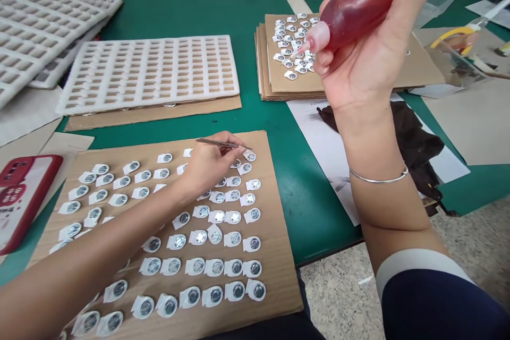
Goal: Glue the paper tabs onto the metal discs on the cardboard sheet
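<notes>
Head view: the bottle [364,2] of red liquid was in the raised right hand [358,64], nozzle tilted down-left; below, the left hand [213,162] pinched tweezers [219,143] over small discs [251,243] on cardboard [274,255].

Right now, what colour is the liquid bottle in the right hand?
Red, see-through, with a paler pinkish cap; the bottle shows best in the head view.

From here I see my left hand [213,162] holding tweezers [223,143] over small round parts [249,155] on a cardboard sheet [274,255]. My right hand [366,64] grips a red bottle [360,5], tip angled down near the stacked cardboard [295,82].
</notes>
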`<move>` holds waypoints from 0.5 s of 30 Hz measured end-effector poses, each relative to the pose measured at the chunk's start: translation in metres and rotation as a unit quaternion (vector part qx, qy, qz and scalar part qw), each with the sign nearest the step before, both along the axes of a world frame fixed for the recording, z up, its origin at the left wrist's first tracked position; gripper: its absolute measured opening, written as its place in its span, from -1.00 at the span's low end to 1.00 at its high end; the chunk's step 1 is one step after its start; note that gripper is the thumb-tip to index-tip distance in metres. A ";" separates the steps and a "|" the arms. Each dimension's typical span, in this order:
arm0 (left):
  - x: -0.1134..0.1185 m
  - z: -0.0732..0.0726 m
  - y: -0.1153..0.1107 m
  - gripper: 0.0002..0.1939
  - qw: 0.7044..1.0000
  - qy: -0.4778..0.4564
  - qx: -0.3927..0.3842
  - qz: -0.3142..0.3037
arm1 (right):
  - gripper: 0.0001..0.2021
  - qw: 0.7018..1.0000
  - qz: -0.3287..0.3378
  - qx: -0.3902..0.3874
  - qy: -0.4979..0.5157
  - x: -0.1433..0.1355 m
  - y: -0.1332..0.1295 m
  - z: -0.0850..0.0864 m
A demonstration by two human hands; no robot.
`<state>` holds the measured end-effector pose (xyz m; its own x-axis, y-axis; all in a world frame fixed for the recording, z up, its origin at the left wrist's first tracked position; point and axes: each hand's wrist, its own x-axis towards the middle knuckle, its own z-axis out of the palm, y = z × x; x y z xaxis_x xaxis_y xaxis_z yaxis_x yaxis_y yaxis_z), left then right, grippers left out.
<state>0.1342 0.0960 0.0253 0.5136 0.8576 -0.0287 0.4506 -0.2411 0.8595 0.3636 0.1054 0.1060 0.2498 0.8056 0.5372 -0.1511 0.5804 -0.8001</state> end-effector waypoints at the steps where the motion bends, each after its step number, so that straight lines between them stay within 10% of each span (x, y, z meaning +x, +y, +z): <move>1: -0.002 0.002 -0.001 -0.85 1.000 0.001 0.012 -0.003 | -0.46 1.000 -0.007 -0.002 0.000 -0.001 -0.001 0.000; 15: -0.005 0.002 -0.001 -0.86 0.994 0.063 0.068 -0.057 | -0.53 0.995 -0.087 -0.038 -0.017 -0.007 -0.002 -0.005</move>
